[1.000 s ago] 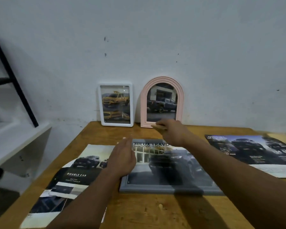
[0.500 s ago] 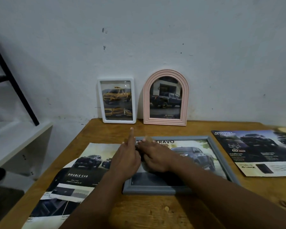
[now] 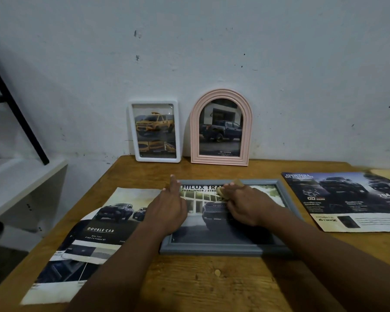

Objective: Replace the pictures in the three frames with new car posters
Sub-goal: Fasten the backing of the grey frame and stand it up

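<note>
Curls the right hand (image 3: pixel 248 206) fingers (image 3: pixel 227 194) round a small tan wad (image 3: pixel 236 183), identity unclear, pressed onto the grey rectangular frame (image 3: pixel 212 249) lying flat on the wooden table (image 3: pixel 212 284), probably for wiping. Lays the left hand (image 3: pixel 167 208) fingers (image 3: pixel 172 183) straight over its left rail, likely to pin it. Stands the white rectangular frame (image 3: pixel 158 159) and the pink arched frame (image 3: pixel 220 159) against the wall (image 3: pixel 257 52) behind, seemingly done.

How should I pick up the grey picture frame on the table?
Take the grey frame by its near long rail, coming from your side, fingers under the edge. It lies flat on the table, and that rail's middle is bare, while the left hand and the right hand, pinching a tan thing, cover the far part.
</note>
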Available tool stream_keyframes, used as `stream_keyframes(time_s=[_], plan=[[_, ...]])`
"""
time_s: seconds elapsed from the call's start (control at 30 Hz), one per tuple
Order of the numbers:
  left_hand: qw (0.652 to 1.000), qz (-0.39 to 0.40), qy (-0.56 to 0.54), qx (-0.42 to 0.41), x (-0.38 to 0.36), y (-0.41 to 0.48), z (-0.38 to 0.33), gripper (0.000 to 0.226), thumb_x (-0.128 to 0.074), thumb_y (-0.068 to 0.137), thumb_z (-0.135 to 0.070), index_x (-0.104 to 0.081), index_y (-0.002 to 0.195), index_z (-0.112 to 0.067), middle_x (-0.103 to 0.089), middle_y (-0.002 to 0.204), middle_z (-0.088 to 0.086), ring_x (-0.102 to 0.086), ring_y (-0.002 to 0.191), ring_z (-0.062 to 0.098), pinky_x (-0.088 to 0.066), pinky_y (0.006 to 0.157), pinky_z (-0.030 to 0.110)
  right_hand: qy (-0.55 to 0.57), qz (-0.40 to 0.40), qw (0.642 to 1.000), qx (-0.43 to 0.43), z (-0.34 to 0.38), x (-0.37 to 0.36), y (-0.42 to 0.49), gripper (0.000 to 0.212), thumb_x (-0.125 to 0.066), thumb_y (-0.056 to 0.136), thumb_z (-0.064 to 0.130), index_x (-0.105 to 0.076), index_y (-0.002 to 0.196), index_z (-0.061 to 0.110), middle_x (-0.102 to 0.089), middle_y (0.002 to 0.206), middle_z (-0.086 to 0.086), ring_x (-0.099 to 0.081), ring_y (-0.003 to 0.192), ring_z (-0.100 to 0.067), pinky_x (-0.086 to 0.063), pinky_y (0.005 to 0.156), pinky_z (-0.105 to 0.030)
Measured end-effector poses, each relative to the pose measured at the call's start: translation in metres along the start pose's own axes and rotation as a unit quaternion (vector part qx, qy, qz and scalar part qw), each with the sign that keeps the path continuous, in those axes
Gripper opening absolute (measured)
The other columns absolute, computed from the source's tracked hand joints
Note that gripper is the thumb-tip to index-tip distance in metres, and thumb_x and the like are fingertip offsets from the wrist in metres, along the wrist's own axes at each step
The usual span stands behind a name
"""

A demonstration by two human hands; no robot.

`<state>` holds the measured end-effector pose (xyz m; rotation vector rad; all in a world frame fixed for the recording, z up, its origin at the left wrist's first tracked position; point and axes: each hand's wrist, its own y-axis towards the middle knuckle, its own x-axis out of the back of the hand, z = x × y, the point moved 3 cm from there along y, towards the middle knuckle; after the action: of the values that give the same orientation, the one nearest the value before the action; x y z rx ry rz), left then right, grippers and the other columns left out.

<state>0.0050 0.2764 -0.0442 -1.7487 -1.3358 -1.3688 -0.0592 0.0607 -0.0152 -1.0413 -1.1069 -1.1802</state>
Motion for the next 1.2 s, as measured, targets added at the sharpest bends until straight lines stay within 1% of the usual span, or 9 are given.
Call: stream_keyframes(time_s=[0.27,0.37,0.43,0.57,0.63,0.77,0.97,1.1,1.2], plan=[[0.999,-0.018,-0.031,0.015,0.002,-0.002,-0.003,0.065,-0.038,0.105,-0.026,-0.01,0.161,-0.007,-0.058,0.139,0.02,-0.055,0.124,0.039,-0.05,0.092,0.045,-0.005,-0.036,0.989,-0.144,-0.031,-0.002,-0.037,0.047,-0.033,0.103,0.039,-0.046,0.139,0.012,-0.043,0.152,-0.012,-0.041,0.139,-0.027,-0.04,0.109,-0.041],[0.998,-0.033,-0.06,0.013,0.002,-0.003,-0.001,0.064,-0.037,0.105,-0.028,-0.013,0.161,-0.008,-0.058,0.142,0.016,-0.059,0.115,0.034,-0.05,0.092,0.044,-0.011,-0.031,0.98,-0.195,-0.02,-0.016,-0.035,0.063,-0.028,0.102,0.043,-0.032,0.149,0.002,-0.031,0.159,-0.019,-0.028,0.146,-0.032,-0.03,0.118,-0.045],[0.997,-0.033,-0.065,0.014,0.002,-0.004,-0.003,0.062,-0.036,0.106,-0.027,-0.015,0.161,-0.008,-0.061,0.135,0.019,-0.06,0.114,0.036,-0.05,0.09,0.044,-0.009,-0.03,0.976,-0.216,-0.013,-0.02,-0.031,0.069,-0.027,0.1,0.045,-0.024,0.152,-0.002,-0.025,0.161,-0.021,-0.023,0.148,-0.035,-0.025,0.12,-0.047],[0.996,-0.045,-0.079,0.016,0.004,-0.004,-0.004,0.059,-0.036,0.106,-0.028,-0.021,0.16,-0.01,-0.066,0.117,0.019,-0.062,0.099,0.031,-0.05,0.082,0.041,0.016,-0.011,0.971,-0.236,0.01,-0.014,-0.022,0.068,-0.028,0.101,0.042,-0.029,0.15,-0.005,-0.027,0.158,-0.025,-0.025,0.145,-0.039,-0.023,0.119,-0.049],[0.995,-0.046,-0.087,0.017,0.005,-0.005,-0.002,0.057,-0.036,0.105,-0.029,-0.024,0.158,-0.012,-0.067,0.116,0.017,-0.062,0.093,0.028,-0.051,0.081,0.041,0.012,-0.006,0.977,-0.215,0.028,-0.013,-0.015,0.068,-0.027,0.101,0.043,-0.034,0.148,-0.005,-0.03,0.156,-0.027,-0.027,0.144,-0.04,-0.021,0.12,-0.049],[0.992,-0.055,-0.114,0.013,0.007,-0.006,-0.003,0.053,-0.034,0.103,-0.03,-0.032,0.154,-0.013,-0.065,0.13,0.013,-0.064,0.102,0.026,-0.053,0.089,0.045,0.0,-0.007,0.987,-0.16,0.061,-0.019,-0.003,0.065,-0.033,0.101,0.046,-0.042,0.144,-0.003,-0.039,0.151,-0.026,-0.033,0.139,-0.038,-0.024,0.117,-0.047],[0.989,-0.066,-0.131,0.008,0.006,-0.003,0.0,0.047,-0.036,0.104,-0.022,-0.037,0.15,-0.013,-0.063,0.136,0.01,-0.062,0.109,0.027,-0.05,0.094,0.043,0.041,-0.039,0.998,-0.029,0.072,-0.018,0.011,0.023,-0.058,0.092,0.03,-0.063,0.112,0.019,-0.061,0.123,-0.006,-0.047,0.122,-0.028,-0.041,0.099,-0.044],[0.99,-0.065,-0.128,0.016,0.004,-0.004,0.001,0.049,-0.035,0.105,-0.023,-0.035,0.153,-0.012,-0.061,0.139,0.01,-0.06,0.117,0.027,-0.047,0.099,0.042,0.071,-0.02,0.996,0.05,0.065,-0.018,0.013,0.034,-0.057,0.095,0.026,-0.06,0.129,0.025,-0.054,0.139,-0.007,-0.048,0.129,-0.029,-0.042,0.105,-0.044],[0.993,-0.058,-0.106,0.01,0.004,-0.003,0.001,0.048,-0.035,0.105,-0.024,-0.034,0.153,-0.014,-0.062,0.137,0.011,-0.058,0.117,0.03,-0.046,0.095,0.039,0.079,-0.001,0.991,0.11,0.053,-0.015,0.004,0.043,-0.048,0.102,0.021,-0.052,0.145,0.026,-0.044,0.155,0.0,-0.037,0.144,-0.021,-0.032,0.116,-0.038]])
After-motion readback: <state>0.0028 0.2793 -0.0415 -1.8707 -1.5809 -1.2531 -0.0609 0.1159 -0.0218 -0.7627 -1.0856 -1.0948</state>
